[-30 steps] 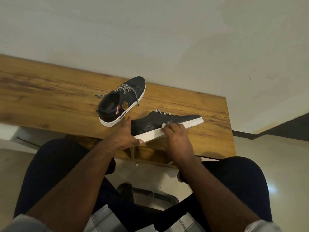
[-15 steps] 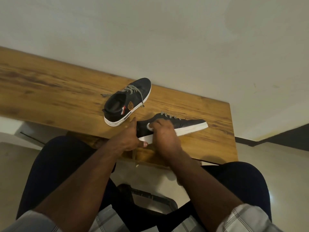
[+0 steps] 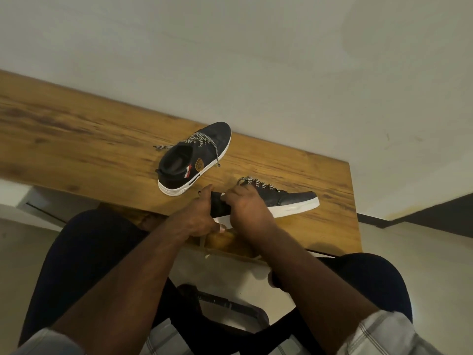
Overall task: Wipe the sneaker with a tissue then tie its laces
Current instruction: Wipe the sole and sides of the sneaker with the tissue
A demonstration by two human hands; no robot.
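A dark sneaker (image 3: 289,201) with a white sole and checkered laces lies near the wooden table's front edge, toe pointing right. My left hand (image 3: 197,219) grips its heel end, thumb under the sole. My right hand (image 3: 247,206) is closed and pressed on the sneaker's side near the collar; a small bit of white tissue (image 3: 223,194) shows at its fingertips. Most of the tissue is hidden under the fingers.
A second matching sneaker (image 3: 194,157) stands behind and to the left, its laces loose. The wooden table (image 3: 76,139) runs left along a white wall. My knees sit under the table's front edge, and a dark chair base shows on the floor below.
My right hand slid left along the sneaker, from the sole's middle to the upper near the heel. My left hand kept its hold on the heel. The view shifted slightly.
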